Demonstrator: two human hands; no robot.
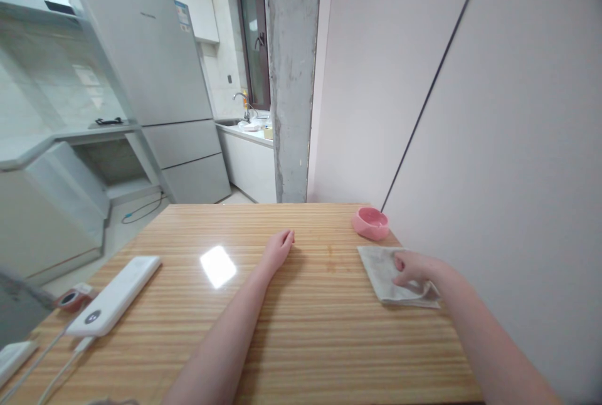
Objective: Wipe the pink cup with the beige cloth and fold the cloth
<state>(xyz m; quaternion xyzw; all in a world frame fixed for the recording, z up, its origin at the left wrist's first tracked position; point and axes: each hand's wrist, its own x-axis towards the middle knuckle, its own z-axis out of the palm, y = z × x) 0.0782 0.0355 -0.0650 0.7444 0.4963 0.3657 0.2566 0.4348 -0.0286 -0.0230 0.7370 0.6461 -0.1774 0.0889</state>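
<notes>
My right hand rests on a folded, stained whitish cloth at the right side of the wooden table. Its fingers curl down and press on the cloth. My left hand lies flat on the bare tabletop near the middle, fingers stretched out together, holding nothing. A pink bowl-like dish stands just beyond the cloth, at the table's far right corner by the wall.
A white power bank with cables lies at the table's left edge, beside a small red-orange object. A white wall runs along the right. Beyond the table stand a concrete pillar, a fridge and a sink counter.
</notes>
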